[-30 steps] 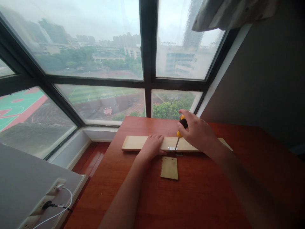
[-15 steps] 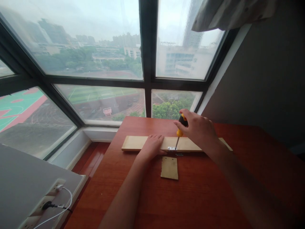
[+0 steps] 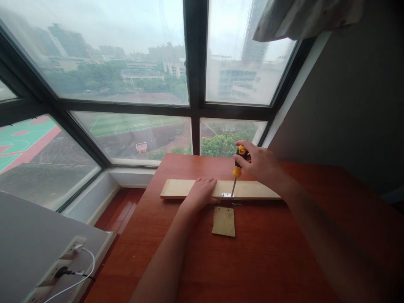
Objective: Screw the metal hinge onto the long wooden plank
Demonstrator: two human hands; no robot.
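Observation:
A long pale wooden board (image 3: 176, 188) lies across the reddish-brown table. My left hand (image 3: 200, 194) holds it down, fingers over the top and thumb along the near edge. Beside the thumb, a small silver metal hinge (image 3: 227, 195) sits at the board's near edge. My right hand (image 3: 259, 163) grips a yellow-and-black screwdriver (image 3: 237, 171) by its handle. The tool leans slightly, its tip down at the right end of the hinge; any screw under the tip is too small to make out. The right forearm covers the board's right end.
Just in front of the board lies a small tan rectangular piece (image 3: 224, 221) with two holes. Thin dark metal bits (image 3: 236, 204) rest near the hinge. Windows rise behind the table (image 3: 265, 256). Plugged cables (image 3: 67, 272) hang from wall sockets at lower left.
My right hand has turned and shifted slightly left, bringing the screwdriver more upright and showing more of its handle. Its tip stays at the hinge. My left hand keeps its place on the board.

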